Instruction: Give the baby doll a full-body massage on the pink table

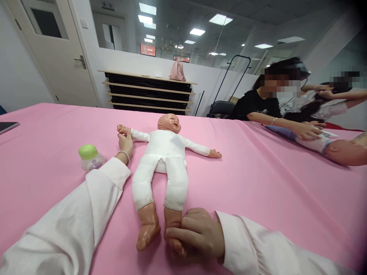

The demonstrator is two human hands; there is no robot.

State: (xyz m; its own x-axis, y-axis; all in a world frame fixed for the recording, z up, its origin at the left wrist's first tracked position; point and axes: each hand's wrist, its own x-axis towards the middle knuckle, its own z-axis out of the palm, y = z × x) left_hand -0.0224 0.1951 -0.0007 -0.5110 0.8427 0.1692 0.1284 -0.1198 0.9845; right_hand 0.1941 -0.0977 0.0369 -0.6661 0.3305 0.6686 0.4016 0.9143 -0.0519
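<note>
From the head camera, a pink cloth covers the broad surface [258, 183], its fabric creased in shallow folds towards the far right. A baby doll [163, 160] with a vinyl head, hands and feet and a white stuffed body lies on its back near the middle, head pointing away. The left hand [125, 143], in a white cuffed sleeve and with a beaded bracelet [123, 154] at the wrist, has its fingers curled closed around the doll's small vinyl hand. The right hand [200, 233] has its fingers wrapped around the doll's foot on the right of the view. A jar with a green lid [91, 157] stands just beside the left wrist, and a dark tablet [7, 126] lies at the surface's left edge. Beyond the surface are a white door [48, 49], a wooden-shelved black rack [147, 91] with a pink bag [177, 70] on top, a black chair [220, 109], and glass partitions under ceiling lights. At the right, a person in a black shirt [255, 105] rests a hand on a second doll [344, 152], beside another person in white [321, 109].
</note>
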